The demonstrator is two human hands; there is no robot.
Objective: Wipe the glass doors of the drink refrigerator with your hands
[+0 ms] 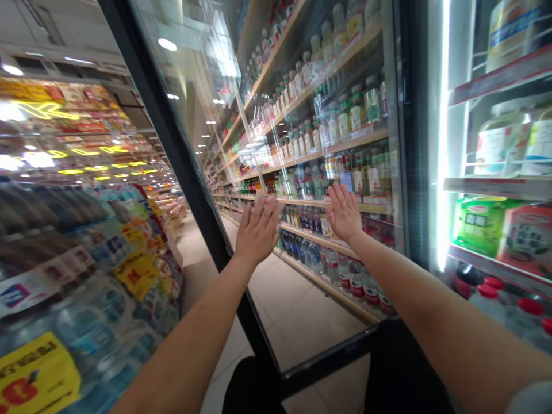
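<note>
A glass door (302,356) with a black frame stands swung out in front of me, beside a lit fridge. My left hand (259,230) is at the pane near the door's left frame bar, its fingers stretched out and pointing up. Further right, my right hand (344,213) is also raised to the glass with its palm flat and fingers extended. Both palms appear to rest on the pane, though the exact contact is hard to make out. Neither hand holds anything.
Right of the door, fridge shelves (495,187) carry bottles, a green pack (478,226) and red-capped bottles (530,313). Rows of bottles (340,126) on wooden shelves show in the glass. Stacked water bottles (86,328) with a yellow sign (38,374) stand left, beside a tiled aisle.
</note>
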